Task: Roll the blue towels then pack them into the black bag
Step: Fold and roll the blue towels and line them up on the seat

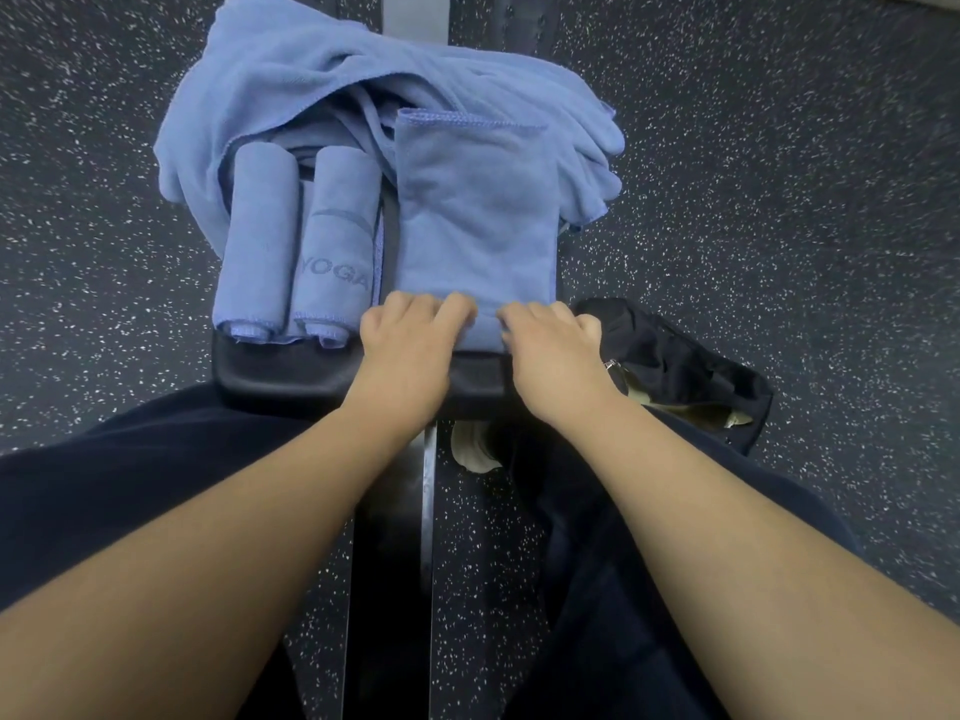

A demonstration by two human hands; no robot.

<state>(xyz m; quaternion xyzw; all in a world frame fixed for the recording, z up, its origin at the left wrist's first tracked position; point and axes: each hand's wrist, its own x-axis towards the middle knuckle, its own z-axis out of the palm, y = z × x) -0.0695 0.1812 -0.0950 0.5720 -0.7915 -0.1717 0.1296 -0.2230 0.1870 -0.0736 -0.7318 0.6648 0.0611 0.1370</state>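
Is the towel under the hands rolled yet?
Not yet. The folded towel lies flat; both hands curl its near edge.

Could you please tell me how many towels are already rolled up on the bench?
2. One roll lies at the bench's left edge; the second, marked YOGA, lies right beside it. The loose pile behind may hide more.

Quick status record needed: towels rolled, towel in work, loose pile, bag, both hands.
rolled towels: two, side by side on the bench pad; plain roll, YOGA roll
towel in work: folded towel flat on the pad, not yet rolled
left hand: fingers curled on the folded towel's near edge
right hand: same edge, fingers curled
loose pile: crumpled at the far end
black bag: right of the bench, no towel visible inside
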